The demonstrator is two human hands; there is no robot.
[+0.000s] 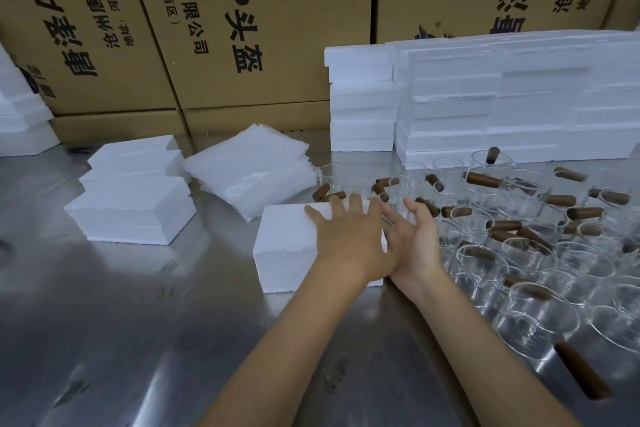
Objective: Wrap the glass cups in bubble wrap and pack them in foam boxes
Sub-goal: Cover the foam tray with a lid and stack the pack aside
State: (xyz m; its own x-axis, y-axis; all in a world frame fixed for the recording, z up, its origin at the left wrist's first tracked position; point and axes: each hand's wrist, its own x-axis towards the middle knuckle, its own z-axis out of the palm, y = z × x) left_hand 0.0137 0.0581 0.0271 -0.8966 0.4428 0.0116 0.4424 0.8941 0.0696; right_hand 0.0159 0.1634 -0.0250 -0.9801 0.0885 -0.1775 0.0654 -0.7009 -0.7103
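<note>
Left hand (pixel 349 239), fingers spread flat, presses the closed foam box (pixel 287 250) while the right hand (pixel 414 239) hovers open beside it, so many unwrapped glass cups (pixel 533 322) to its right remain.

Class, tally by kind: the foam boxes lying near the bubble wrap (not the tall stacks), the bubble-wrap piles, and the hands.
Foam boxes: 4
Bubble-wrap piles: 1
Hands: 2, left hand and right hand
Total: 7
</note>
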